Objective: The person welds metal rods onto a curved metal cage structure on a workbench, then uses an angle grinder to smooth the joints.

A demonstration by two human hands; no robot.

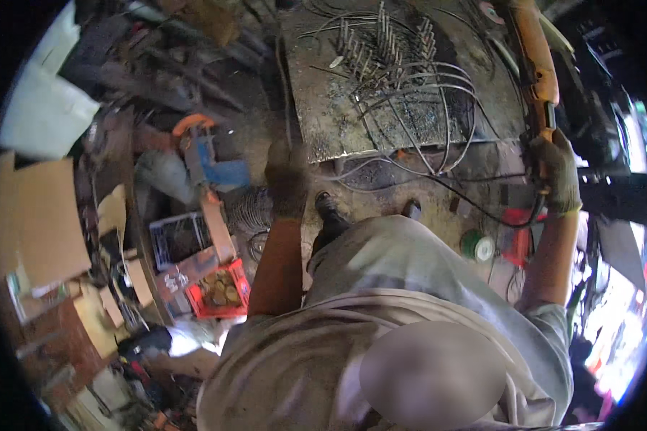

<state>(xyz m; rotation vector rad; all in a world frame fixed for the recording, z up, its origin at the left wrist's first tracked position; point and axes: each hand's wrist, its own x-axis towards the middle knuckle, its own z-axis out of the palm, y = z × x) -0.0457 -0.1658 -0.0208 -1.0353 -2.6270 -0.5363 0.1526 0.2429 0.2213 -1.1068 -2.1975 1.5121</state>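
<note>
My right hand, in a work glove, is closed round the rear handle of a long orange corded power tool. The tool points away from me along the right side of the metal-topped table, and its far end runs out of view. A black cord leaves the handle and loops left under the table's front edge. My left hand, gloved and blurred, is at the table's left front corner. It appears closed on a long thin dark rod that stretches away along the table's left edge.
The table bears several upright metal rods, loose wire or cable loops and metal shavings. A green-edged spool stands on the floor. At left are a red crate, a blue-and-orange tool and cardboard.
</note>
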